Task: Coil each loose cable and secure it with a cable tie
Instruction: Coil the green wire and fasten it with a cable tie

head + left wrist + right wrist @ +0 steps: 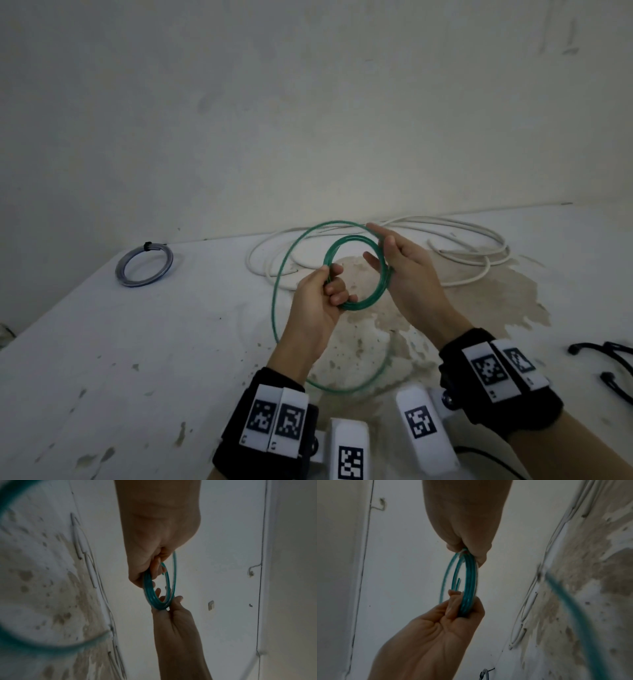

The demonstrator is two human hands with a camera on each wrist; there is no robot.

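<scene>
A green cable is wound into a small coil (pixel 349 238) held upright above the table between both hands. My left hand (pixel 330 284) grips its lower left side, fingers curled round the strands (pixel 150 592). My right hand (pixel 383 250) pinches the opposite side between thumb and fingers (pixel 471 553). From the coil (pixel 468 581) a wide loose green loop (pixel 274 301) swings out to the left and down towards my wrists. A short free end pokes inside the coil in the right wrist view.
A loose white cable (pixel 445 240) sprawls on the table (pixel 102 342) at the back by the wall. At the back left lies a grey coil (pixel 144 263) bound with a black tie. Black cable ties (pixel 609 359) lie at the right edge.
</scene>
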